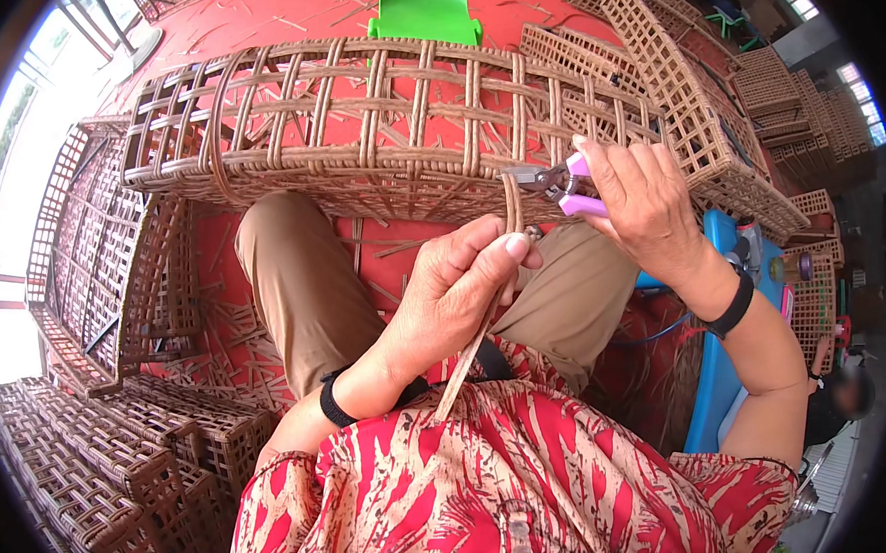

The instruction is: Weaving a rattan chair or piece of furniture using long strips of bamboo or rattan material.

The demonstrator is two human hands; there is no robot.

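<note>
Left hand (454,286) pinches wicker strand (505,213), pulling it down from woven frame (375,120) resting on knees. Right hand (645,206) grips pink-handled cutters (553,183), jaws just beside strand's top, strand axis near-vertical; right hand nearer frame.

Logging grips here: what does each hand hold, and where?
Left hand pinches a rattan strip near its upper end; right hand grips pink-handled pliers by the handles.

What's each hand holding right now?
Left hand: closed, pinching a flat brown wicker strip.
Right hand: closed around pink-handled cutting pliers, jaws at the woven basket frame.
</note>
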